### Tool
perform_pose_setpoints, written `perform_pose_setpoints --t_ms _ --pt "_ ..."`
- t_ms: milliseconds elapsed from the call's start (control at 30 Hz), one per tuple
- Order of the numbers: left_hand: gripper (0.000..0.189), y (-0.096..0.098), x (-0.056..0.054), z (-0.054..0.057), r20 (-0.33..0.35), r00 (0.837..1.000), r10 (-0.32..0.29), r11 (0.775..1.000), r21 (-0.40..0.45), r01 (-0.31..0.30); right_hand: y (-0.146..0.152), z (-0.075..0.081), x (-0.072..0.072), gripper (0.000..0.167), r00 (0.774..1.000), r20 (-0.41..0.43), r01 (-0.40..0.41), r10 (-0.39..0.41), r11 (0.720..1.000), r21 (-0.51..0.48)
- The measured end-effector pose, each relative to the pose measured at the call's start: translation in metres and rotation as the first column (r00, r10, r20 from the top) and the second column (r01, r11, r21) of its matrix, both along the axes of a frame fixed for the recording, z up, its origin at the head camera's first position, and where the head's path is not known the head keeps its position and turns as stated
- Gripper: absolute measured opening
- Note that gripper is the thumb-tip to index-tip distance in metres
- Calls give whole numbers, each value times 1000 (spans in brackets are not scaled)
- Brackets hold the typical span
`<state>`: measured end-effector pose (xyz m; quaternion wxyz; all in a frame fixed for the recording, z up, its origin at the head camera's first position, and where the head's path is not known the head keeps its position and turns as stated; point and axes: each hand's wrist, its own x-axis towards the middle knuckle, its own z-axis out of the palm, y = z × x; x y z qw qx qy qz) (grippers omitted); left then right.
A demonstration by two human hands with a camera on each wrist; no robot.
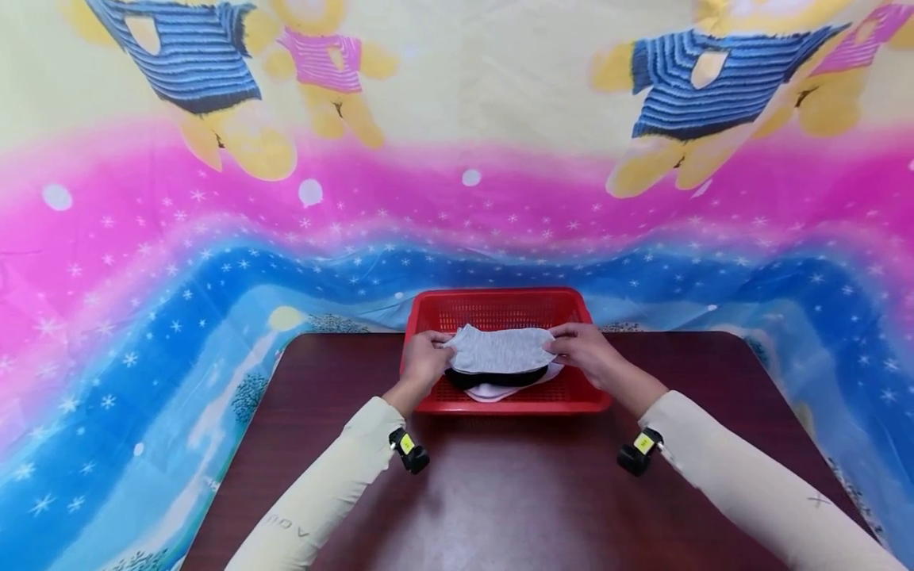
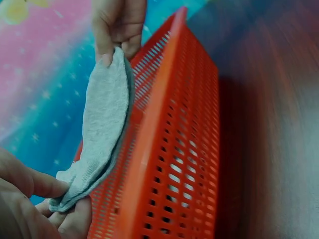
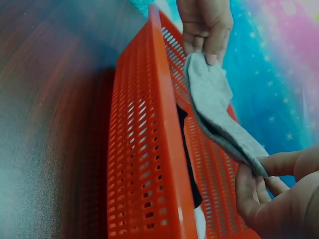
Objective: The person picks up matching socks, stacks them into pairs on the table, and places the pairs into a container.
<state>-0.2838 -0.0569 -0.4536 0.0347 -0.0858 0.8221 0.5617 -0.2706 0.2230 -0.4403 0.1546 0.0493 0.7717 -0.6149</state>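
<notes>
A light grey sock [image 1: 500,350], folded flat in two layers, is held stretched level over the red plastic basket [image 1: 511,408]. My left hand [image 1: 424,363] pinches one end between thumb and fingers. At the opposite end, my right hand [image 1: 587,354] grips it the same way. Both wrist views show the thumbs on top of the grey sock [image 2: 104,114] and the fingers beneath. Under it in the basket lie a black sock [image 1: 497,379] and a pale pinkish-white item [image 1: 489,392], both partly hidden by the grey one.
The basket stands near the far edge of a dark reddish-brown table [image 1: 528,492]. Behind it hangs a printed cloth [image 1: 457,198] with bears and snowflakes. Each sleeve carries a small black camera [image 1: 410,452] at the wrist.
</notes>
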Motion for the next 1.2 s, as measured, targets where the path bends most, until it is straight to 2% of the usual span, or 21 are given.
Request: perform_pose_setpoints --t_ms 133,233,333,500,600,700,800,933,1067,1200 --pt "20 2 -2 -11 -5 1000 -14 992 -127 14 -4 -12 -6 44 999 32 36 -37 999 16" --pt "19 5 -3 -17 -12 1000 -24 973 -231 21 -6 -21 -9 40 997 45 59 -62 997 51" --pt "19 9 -4 -22 -31 999 -43 955 -294 32 -7 -27 -10 38 997 42 60 -65 992 107" --pt "22 13 -3 -30 -82 995 -53 935 -355 21 -9 -34 -11 38 998 9 58 -62 977 204" --pt "29 13 -2 -31 -76 995 -62 929 -370 29 -9 -39 -12 36 998 -11 65 -64 965 255" --pt "35 12 -2 -29 -44 995 -86 922 -382 63 -9 -43 -12 34 998 -31 67 -61 958 278" --pt "36 12 -1 -29 -24 991 -130 900 -423 108 -9 -47 -11 33 998 -40 67 -58 953 295" --pt "23 12 -2 -30 -41 980 -197 867 -474 154 -10 -48 -11 34 998 -33 61 -53 947 316" --pt "16 12 -2 -32 -52 975 -215 875 -453 169 -11 -48 -11 34 998 -28 63 -57 940 336" --pt "15 13 -1 -33 -64 972 -226 864 -475 169 -12 -50 -11 33 998 -35 67 -59 927 368"
